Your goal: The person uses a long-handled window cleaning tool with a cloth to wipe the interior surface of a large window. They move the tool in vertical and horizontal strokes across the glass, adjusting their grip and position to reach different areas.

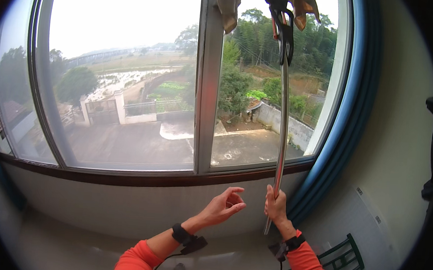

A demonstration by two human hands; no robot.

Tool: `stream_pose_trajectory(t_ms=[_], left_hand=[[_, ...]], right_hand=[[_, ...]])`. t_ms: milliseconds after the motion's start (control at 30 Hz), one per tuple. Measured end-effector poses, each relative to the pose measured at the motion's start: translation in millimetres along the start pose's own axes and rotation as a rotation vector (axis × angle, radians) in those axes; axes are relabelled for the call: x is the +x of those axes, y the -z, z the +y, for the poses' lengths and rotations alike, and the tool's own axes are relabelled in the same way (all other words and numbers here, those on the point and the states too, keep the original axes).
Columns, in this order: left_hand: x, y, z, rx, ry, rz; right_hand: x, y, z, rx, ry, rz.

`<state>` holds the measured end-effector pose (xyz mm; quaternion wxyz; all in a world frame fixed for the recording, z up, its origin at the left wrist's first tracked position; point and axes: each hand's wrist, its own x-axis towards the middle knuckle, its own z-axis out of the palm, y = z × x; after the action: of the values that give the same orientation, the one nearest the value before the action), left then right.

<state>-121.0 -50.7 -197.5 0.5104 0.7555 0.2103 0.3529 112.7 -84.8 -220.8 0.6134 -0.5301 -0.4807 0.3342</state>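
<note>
My right hand is closed around the lower part of a long shiny metal pole. The pole stands nearly upright before the right part of the window. At its top is a black clamp-like head, with a brown cloth hanging about it; the top is cut off by the frame's edge. To the left of the pole, my left hand is held in the air, fingers loosely curled and thumb apart, with nothing in it.
A large sliding window with a brown sill fills the front. Blue curtains hang at its right. A dark green chair stands at the lower right by the wall. Dark cords hang from both wrist straps.
</note>
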Motion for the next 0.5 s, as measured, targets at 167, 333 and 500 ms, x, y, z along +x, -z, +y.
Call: stream_pose_trajectory(t_ms=[167,333,500], left_hand=[[46,-36,4,-0.018,-0.083,0.16],[88,-89,-32,-0.151,0.14,0.304],[76,-145,-99,-0.519,0.503,0.308]], right_hand=[[-155,33,162,-0.357,-0.128,0.159],[-314,84,236,-0.527,-0.283,0.16],[-420,144,258,-0.65,-0.465,0.143]])
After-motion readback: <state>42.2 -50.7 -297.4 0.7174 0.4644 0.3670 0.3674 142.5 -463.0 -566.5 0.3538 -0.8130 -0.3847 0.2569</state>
